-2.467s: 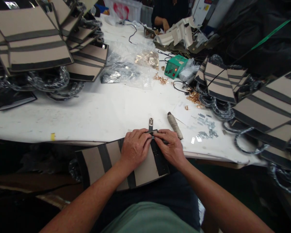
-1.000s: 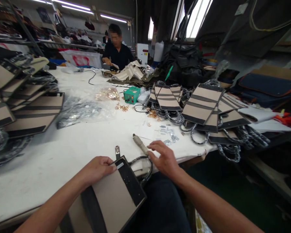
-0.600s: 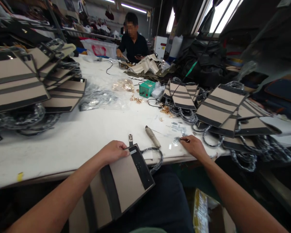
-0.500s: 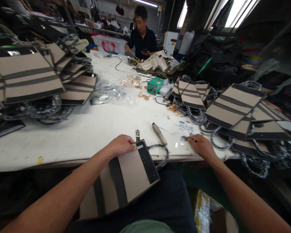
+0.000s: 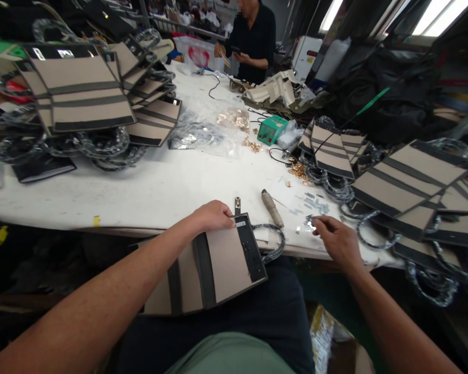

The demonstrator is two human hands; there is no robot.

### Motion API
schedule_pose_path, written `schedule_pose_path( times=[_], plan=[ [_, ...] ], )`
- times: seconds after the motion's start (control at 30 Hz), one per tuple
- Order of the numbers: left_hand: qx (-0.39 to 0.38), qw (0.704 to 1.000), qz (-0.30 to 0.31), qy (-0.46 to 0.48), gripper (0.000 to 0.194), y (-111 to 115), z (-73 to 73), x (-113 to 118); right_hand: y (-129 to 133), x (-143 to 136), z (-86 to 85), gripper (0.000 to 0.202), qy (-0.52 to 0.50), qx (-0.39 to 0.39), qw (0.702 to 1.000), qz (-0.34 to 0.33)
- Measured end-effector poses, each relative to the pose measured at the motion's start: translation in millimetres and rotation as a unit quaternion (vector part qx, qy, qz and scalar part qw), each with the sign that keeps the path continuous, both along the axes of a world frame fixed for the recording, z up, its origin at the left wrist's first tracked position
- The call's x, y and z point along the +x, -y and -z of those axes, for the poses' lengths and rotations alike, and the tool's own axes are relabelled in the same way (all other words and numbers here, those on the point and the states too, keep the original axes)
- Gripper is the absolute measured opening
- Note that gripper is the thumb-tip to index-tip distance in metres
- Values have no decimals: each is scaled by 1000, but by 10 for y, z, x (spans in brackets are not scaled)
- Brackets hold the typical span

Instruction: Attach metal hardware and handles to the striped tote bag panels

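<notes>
My left hand [image 5: 214, 215] grips the upper edge of a beige and black bag panel [image 5: 228, 265], which lies slanted over my lap and the table edge. A small metal plate [image 5: 239, 224] sits on its black band, beside my thumb. A wrapped looped handle [image 5: 276, 252] and a strap with a metal clasp [image 5: 237, 205] stick out from the panel. My right hand [image 5: 335, 239] is over the table's front edge, thumb and fingertips pinched at a small shiny pile of parts [image 5: 309, 222]; what they hold is too small to name. A cloth-wrapped tool [image 5: 272, 209] lies between the hands.
Stacked bag panels stand at the left [image 5: 86, 78] and right [image 5: 401, 176]. Further back are a green box [image 5: 272, 130], golden metal pieces [image 5: 253, 145] and plastic bags [image 5: 198, 136]. Across the white table [image 5: 140, 192], a person [image 5: 253, 41] holds a phone.
The view has tilted down and turned left, so things on the table appear further right. My left hand still holds the panel; my right hand remains by the small parts.
</notes>
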State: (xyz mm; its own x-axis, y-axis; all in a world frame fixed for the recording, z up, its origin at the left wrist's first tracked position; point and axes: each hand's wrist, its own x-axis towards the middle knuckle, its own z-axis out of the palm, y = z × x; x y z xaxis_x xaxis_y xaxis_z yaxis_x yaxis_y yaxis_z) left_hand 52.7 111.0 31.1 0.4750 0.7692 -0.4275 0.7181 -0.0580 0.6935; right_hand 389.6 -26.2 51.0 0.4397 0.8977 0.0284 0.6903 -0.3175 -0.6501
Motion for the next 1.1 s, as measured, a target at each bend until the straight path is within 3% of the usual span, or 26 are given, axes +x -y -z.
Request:
schedule_pose_path(
  times=[0.17,0.3,0.73,1.1],
  plan=[
    [7,1000,12,-8,24,0,-7,-1,125,-1036,51,31,-265,-34,956,-120],
    [12,1000,13,-14,26,18,-18,-4,141,-1421,197,34,-280,-30,951,-127],
    [16,999,19,-33,24,25,-18,-12,115,-1522,226,32,-93,-44,979,-176],
    [17,999,25,-36,24,23,-31,-21,46,-1481,258,22,-117,-96,971,-185]
  ],
)
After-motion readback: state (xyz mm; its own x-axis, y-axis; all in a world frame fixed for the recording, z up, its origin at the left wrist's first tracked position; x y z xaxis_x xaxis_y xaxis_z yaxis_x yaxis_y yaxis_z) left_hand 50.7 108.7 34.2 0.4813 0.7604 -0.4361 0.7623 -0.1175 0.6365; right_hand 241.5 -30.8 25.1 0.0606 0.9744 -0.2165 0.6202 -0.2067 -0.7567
